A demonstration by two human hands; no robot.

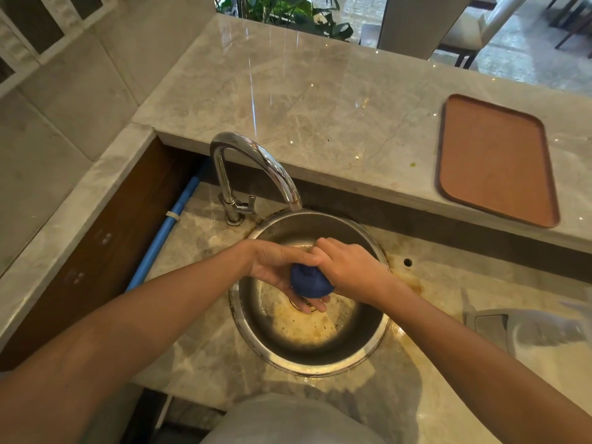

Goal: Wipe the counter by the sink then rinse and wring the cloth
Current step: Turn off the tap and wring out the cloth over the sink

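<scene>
Brown tray [496, 161] on raised ledge [320, 100]; plant [288, 11] beyond.

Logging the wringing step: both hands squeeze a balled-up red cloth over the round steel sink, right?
Not quite. The head view shows the cloth is dark blue, not red. The left hand and right hand do squeeze it, balled up, over the round steel sink.
</scene>
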